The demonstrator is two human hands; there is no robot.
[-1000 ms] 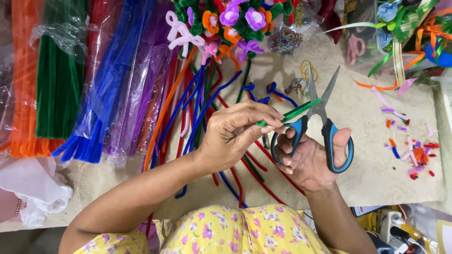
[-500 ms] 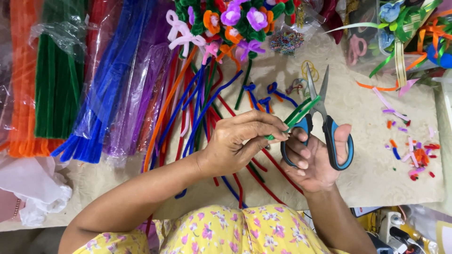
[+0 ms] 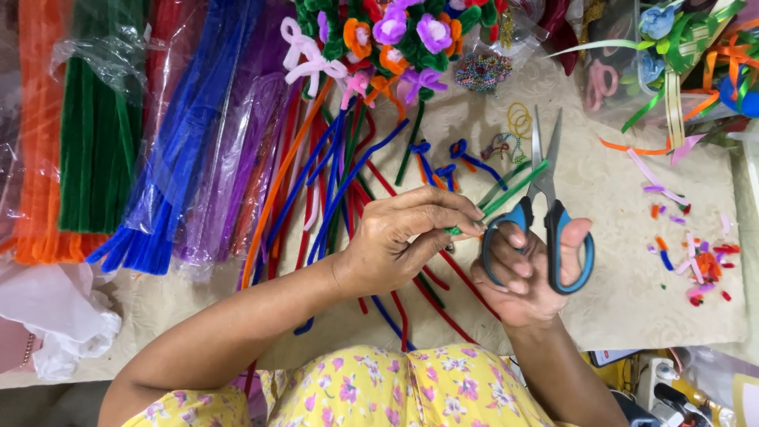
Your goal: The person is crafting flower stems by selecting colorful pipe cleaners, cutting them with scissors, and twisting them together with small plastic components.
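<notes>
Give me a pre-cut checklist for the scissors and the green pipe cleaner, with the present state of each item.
1. Left hand pinches the green pipe cleaner: ok.
2. Right hand fingers sit through the scissors handles: ok.
3. Blades open: ok, slightly parted.
4. Green stems lie across the blades: ok; whether between them, cannot tell.
5. Left fingertips clear of the blades: ok, they sit beside the handles.
6. Table under the cut free of loose stems: not ok, red and blue ones lie there.

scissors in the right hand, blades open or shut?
Open. The scissors blades stand apart in a narrow V, tips pointing away from the person, with the green pipe cleaner crossing at the blades. The right hand fingers sit in the blue handles.
</notes>
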